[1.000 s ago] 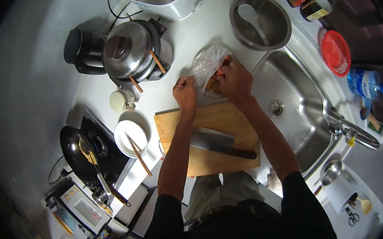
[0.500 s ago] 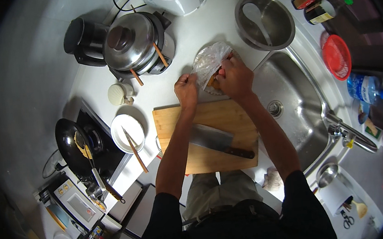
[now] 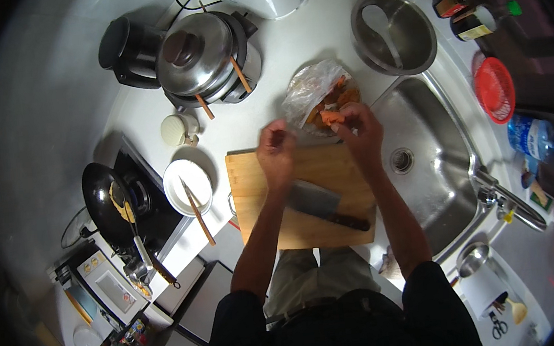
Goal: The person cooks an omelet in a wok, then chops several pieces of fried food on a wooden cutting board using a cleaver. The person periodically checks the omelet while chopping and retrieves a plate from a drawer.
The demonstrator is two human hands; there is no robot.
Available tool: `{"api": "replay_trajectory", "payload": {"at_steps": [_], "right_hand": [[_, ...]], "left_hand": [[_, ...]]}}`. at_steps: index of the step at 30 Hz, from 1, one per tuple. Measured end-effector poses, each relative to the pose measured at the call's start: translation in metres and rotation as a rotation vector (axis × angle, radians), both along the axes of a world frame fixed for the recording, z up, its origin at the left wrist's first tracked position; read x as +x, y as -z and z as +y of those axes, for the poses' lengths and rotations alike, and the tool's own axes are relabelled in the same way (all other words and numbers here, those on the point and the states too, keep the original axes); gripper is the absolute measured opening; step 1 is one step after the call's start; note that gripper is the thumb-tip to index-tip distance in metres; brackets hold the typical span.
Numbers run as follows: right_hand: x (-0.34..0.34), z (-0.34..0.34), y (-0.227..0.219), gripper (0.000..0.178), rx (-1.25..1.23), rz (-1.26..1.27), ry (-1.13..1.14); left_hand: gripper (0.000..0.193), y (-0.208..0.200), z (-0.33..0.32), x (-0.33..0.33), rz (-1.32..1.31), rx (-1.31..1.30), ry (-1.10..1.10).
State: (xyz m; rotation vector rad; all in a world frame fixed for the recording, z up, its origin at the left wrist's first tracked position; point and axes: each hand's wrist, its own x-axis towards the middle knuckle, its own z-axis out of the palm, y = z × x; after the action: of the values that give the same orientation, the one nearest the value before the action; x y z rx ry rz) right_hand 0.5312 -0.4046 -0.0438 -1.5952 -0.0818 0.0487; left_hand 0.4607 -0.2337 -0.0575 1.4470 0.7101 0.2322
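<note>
My right hand (image 3: pixel 361 128) pinches an orange piece of carrot (image 3: pixel 333 117), as it looks, over the near right edge of a plate. The plate (image 3: pixel 356 80) is partly covered by a clear plastic bag (image 3: pixel 314 84). Several orange and brown food pieces (image 3: pixel 343 93) show beside the plastic. My left hand (image 3: pixel 276 147) hovers by the far edge of the wooden cutting board (image 3: pixel 250 175), off the bag; motion blurs its fingers. On the board a cleaver (image 3: pixel 316 199) lies flat beneath my forearms, its dark handle toward the near right.
Right of the board is a steel sink (image 3: pixel 430 131), with a metal bowl (image 3: pixel 412 53) behind it. A lidded pot (image 3: pixel 192 54) stands at the back left. At the left are a white bowl (image 3: pixel 176 202) with chopsticks and a wok (image 3: pixel 99 197) on the stove.
My left hand has let go of the plastic bag and come nearer. My right hand has come out from the plate toward me, now with the orange piece in its fingers.
</note>
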Motion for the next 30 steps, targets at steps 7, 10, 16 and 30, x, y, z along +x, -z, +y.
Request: {"api": "replay_trajectory", "payload": {"at_steps": [7, 10, 16, 30], "right_hand": [[-0.046, 0.016, -0.011, 0.03, 0.039, -0.072, -0.124], [-0.067, 0.014, -0.016, 0.037, -0.1, -0.14, -0.195], [-0.15, -0.032, -0.004, 0.046, -0.686, -0.208, -0.242], [-0.209, -0.048, 0.003, 0.062, -1.138, -0.39, -0.599]], "left_hand": [[0.026, -0.02, -0.026, -0.025, -0.118, -0.797, 0.046], [0.027, -0.015, -0.022, -0.047, -0.097, -0.832, 0.02], [0.03, 0.011, 0.008, -0.112, -0.127, -0.565, 0.082], [0.039, -0.01, 0.037, -0.182, -0.256, -0.612, 0.118]]}}
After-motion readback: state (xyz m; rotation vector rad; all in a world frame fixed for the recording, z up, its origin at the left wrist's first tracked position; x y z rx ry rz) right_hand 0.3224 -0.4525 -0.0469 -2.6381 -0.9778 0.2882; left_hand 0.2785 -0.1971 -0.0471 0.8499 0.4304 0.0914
